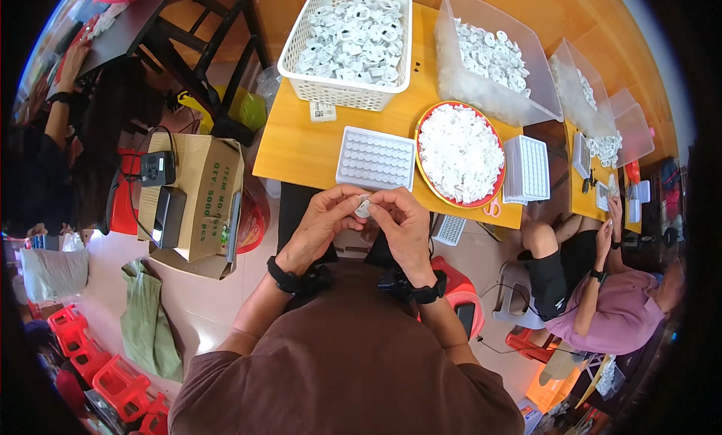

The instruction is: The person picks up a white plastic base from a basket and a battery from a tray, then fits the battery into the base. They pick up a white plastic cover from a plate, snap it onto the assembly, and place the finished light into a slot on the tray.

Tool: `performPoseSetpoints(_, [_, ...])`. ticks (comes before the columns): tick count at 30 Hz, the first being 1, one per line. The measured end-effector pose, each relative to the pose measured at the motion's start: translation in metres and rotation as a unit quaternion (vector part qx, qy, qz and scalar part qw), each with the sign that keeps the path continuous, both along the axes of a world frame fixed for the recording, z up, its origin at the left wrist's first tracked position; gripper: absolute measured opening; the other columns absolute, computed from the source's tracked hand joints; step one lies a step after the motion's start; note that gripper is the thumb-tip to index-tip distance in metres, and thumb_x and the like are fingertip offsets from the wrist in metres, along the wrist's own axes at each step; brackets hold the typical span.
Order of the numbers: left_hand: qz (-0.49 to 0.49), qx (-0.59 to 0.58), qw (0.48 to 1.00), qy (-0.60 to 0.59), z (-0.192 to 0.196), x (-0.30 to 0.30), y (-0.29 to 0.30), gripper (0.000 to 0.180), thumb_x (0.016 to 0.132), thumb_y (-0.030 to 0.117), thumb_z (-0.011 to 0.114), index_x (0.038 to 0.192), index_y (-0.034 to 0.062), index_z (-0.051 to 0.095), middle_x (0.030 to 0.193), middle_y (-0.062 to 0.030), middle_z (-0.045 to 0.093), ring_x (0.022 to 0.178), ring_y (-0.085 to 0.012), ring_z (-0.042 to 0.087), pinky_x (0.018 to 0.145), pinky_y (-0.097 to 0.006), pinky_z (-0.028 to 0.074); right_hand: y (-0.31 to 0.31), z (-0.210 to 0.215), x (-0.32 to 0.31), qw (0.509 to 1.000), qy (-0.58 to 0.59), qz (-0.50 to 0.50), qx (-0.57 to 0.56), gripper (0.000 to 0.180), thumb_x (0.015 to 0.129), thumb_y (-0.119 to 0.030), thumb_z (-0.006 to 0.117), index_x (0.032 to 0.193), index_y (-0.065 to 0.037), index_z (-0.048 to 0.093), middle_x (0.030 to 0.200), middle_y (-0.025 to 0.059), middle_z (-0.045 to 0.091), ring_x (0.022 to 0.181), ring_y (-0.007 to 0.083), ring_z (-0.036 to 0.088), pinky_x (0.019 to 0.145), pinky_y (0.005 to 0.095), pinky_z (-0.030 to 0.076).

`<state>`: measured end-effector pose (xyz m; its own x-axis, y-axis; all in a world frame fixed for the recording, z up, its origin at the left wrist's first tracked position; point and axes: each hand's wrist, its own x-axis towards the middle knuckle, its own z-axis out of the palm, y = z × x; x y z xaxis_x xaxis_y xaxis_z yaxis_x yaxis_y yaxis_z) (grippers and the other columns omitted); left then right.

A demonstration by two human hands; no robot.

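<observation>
Between the fingertips of my two hands is a small white round plastic part (362,207), held just off the table's front edge. My left hand (325,218) pinches it from one side. From the other side, the thumb and fingers of my right hand (404,226) close on it. Just beyond my hands lies a white tray (376,158) with rows of shallow pockets. A round red-rimmed tray (426,181) heaped with small white pieces sits to the right of it. My fingers hide much of the held part.
On the yellow table (289,145) stand a white basket (292,68) and a clear bin (538,97), both filled with white parts. Stacked pocketed trays (528,168) and pink scissors (492,207) are at the right. A co-worker (609,307) sits right; a cardboard box (210,202) stands left.
</observation>
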<state>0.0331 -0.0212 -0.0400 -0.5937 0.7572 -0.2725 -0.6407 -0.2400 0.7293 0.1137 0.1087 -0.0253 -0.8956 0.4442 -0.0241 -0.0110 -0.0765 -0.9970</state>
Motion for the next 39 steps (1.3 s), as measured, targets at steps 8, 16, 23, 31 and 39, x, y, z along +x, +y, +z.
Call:
performPoseSetpoints(8, [-0.007,0.0,1.0,-0.003,-0.004,0.001,-0.001,0.021,0.09,0.014,0.054,0.105,0.0002,0.058,0.092,-0.0047,0.061,0.077,-0.0085,0.058,0.067,-0.021,0.052,0.011,0.017,-0.002,0.981,-0.017,0.051,0.184,0.012,0.075,0.003,0.064,0.086,-0.002,0.063,0.072,0.0036,0.055,0.058,0.0084,0.052,0.052,0.0206,0.04])
performPoseSetpoints(16, [-0.01,-0.028,0.999,0.011,0.003,-0.001,0.003,0.024,0.089,0.013,0.054,0.108,-0.001,0.059,0.097,-0.0069,0.062,0.078,-0.0092,0.059,0.07,-0.022,0.053,0.006,0.014,-0.002,0.957,0.028,0.0,0.287,0.011,0.074,0.002,0.064,0.083,-0.004,0.059,0.07,0.0068,0.052,0.055,0.0165,0.054,0.05,0.0259,0.043])
performPoseSetpoints(23, [-0.011,-0.045,0.999,0.016,0.007,0.004,0.006,0.022,0.09,0.013,0.053,0.107,-0.0002,0.059,0.095,-0.0071,0.062,0.079,-0.011,0.061,0.07,-0.023,0.053,0.004,0.004,0.003,0.937,0.046,-0.021,0.345,0.013,0.073,0.001,0.066,0.084,-0.005,0.06,0.072,0.0065,0.052,0.055,0.0199,0.054,0.049,0.0274,0.043])
performPoseSetpoints(31, [0.009,-0.062,0.997,0.043,0.01,0.001,0.01,0.016,0.086,0.009,0.056,0.099,0.0004,0.061,0.094,-0.0058,0.062,0.081,-0.0102,0.06,0.071,-0.022,0.051,0.003,0.003,0.006,0.999,0.002,-0.051,0.005,0.014,0.078,0.004,0.06,0.091,-0.002,0.058,0.077,0.0011,0.055,0.062,0.0056,0.055,0.051,0.0195,0.044])
performPoseSetpoints(39, [0.041,-0.073,0.99,0.11,0.006,0.009,0.017,0.014,0.085,0.008,0.059,0.096,0.0005,0.062,0.096,-0.0049,0.054,0.083,-0.0119,0.059,0.073,-0.024,0.053,0.007,-0.002,0.007,0.996,-0.057,-0.013,-0.065,0.009,0.082,-0.004,0.059,0.09,-0.001,0.057,0.073,0.0013,0.058,0.062,0.0047,0.055,0.053,0.0176,0.045])
